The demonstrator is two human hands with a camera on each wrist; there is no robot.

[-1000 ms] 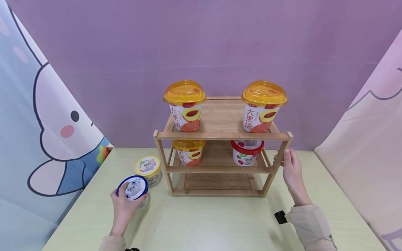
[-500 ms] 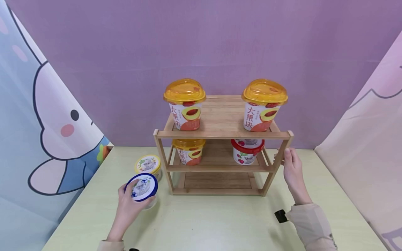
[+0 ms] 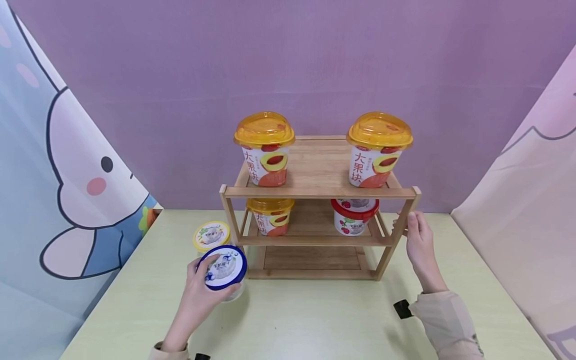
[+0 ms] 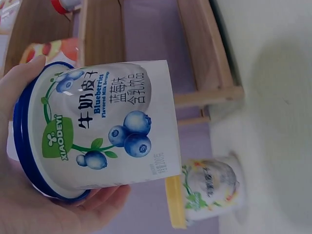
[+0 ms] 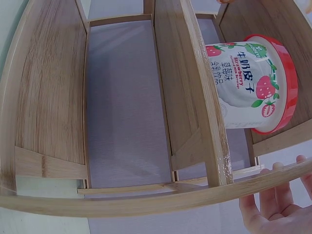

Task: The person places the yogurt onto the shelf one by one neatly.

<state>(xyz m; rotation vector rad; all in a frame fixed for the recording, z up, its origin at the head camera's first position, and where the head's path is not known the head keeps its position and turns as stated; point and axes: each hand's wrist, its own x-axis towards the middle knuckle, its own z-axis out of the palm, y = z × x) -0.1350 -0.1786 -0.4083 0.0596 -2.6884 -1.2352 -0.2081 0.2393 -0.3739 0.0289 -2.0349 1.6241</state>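
Note:
My left hand grips the blue lid of a blueberry milk cup from above, off the table, near the rack's front left leg. The left wrist view shows the blueberries printed on that cup. A yellow-lidded cup stands just behind it on the table. On the right, my right hand holds the right upright of the wooden rack, some fingers hidden behind the post. In the right wrist view, a red-lidded strawberry cup stands on the middle shelf near that side.
Two orange-lidded fruit cups, one left and one right, stand on the top shelf. Another orange-lidded cup is on the middle shelf's left. Pale table lies before the rack; a purple backdrop hangs behind.
My left hand has carried the blueberry cup rightward and up, closer to the rack's left leg, and it now partly covers the yellow-lidded cup. The right hand keeps its place.

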